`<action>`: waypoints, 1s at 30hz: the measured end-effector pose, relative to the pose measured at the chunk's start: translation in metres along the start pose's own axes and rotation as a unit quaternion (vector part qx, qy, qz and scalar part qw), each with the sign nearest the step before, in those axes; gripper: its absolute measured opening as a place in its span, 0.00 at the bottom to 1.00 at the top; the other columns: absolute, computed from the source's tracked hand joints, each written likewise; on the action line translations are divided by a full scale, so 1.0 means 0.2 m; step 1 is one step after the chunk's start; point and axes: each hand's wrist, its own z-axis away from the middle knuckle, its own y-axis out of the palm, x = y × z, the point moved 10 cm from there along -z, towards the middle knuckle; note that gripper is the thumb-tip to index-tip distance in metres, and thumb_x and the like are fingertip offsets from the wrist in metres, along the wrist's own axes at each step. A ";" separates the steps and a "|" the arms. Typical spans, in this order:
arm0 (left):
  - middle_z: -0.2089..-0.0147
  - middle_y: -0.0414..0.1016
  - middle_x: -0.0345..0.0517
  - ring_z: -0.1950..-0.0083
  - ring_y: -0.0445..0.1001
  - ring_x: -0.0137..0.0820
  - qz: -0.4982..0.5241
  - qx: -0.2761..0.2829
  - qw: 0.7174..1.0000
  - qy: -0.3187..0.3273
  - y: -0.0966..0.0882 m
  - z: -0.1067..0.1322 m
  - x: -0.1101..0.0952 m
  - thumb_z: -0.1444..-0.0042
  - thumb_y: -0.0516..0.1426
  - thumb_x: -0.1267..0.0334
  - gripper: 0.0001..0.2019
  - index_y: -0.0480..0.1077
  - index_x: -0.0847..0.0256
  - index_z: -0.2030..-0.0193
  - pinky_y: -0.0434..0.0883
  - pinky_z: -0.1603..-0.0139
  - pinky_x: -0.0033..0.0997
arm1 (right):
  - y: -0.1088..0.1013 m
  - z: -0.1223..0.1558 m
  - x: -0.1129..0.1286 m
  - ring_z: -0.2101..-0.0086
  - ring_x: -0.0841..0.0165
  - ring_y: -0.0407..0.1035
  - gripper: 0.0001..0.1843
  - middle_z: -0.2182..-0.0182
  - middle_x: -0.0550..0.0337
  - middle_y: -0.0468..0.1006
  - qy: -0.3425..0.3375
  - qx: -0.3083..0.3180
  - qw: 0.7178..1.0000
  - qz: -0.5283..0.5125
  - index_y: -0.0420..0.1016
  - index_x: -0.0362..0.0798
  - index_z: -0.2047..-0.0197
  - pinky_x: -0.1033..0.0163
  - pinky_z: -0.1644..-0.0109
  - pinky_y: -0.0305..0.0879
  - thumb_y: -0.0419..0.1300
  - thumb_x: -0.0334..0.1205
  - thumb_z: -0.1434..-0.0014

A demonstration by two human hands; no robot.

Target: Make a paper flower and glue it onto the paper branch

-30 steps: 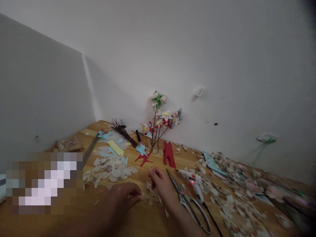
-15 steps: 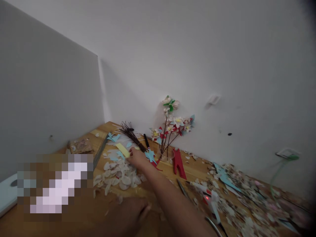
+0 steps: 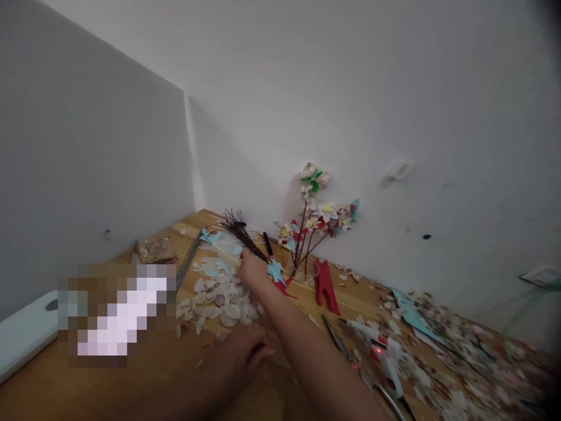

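- The wooden tabletop (image 3: pixel 144 386) runs into a corner of plain white walls; its near left part is bare grain, the right side is thick with paper scraps (image 3: pixel 442 356).
- The right arm stretches forward across the tabletop, its right hand (image 3: pixel 252 270) at the far end, knuckles up, fingers bent down at a bundle of dark thin wires (image 3: pixel 242 235); whether they grip anything I cannot tell.
- The left hand (image 3: pixel 239 358) rests low on the wood near the front edge, fingers loosely curled, holding nothing visible.
- A heap of pale, rounded paper petals (image 3: pixel 219 301) lies just left of the right forearm.
- Paper flowers on dark stems (image 3: pixel 313 216) stand against the wall, just beyond the right hand.
- A red cut paper piece (image 3: pixel 326 283) lies flat beside the stems.
- A white glue gun (image 3: pixel 385 354) and scissors (image 3: pixel 339 342) crowd the space right of the forearm.
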 end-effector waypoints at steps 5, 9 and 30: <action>0.69 0.77 0.43 0.67 0.73 0.31 0.031 0.012 0.999 -0.005 0.00 -0.02 0.01 0.47 0.53 0.66 0.06 0.71 0.60 0.70 0.65 0.67 0.27 | -0.18 0.06 -0.11 0.58 0.63 0.70 0.12 0.55 0.56 0.73 0.025 -0.047 0.991 -0.121 0.69 0.46 0.52 0.51 0.55 0.67 0.57 0.40 0.39; 0.70 0.77 0.42 0.67 0.73 0.30 0.036 0.006 0.999 -0.008 -0.02 -0.01 0.01 0.48 0.54 0.62 0.07 0.71 0.60 0.72 0.65 0.67 0.26 | -0.25 0.22 -0.27 0.65 0.67 0.71 0.09 0.63 0.59 0.75 0.036 -0.052 0.959 -0.276 0.70 0.44 0.57 0.57 0.62 0.69 0.58 0.39 0.40; 0.44 0.65 0.51 0.44 0.67 0.46 -0.165 -0.299 0.938 -0.056 -0.96 0.55 0.44 0.46 0.52 0.51 0.32 0.43 0.52 0.38 0.63 0.45 0.52 | 0.08 1.17 -0.93 0.77 0.74 0.63 0.19 0.72 0.63 0.74 0.248 -0.025 0.664 -0.705 0.80 0.54 0.69 0.71 0.77 0.63 0.75 0.45 0.68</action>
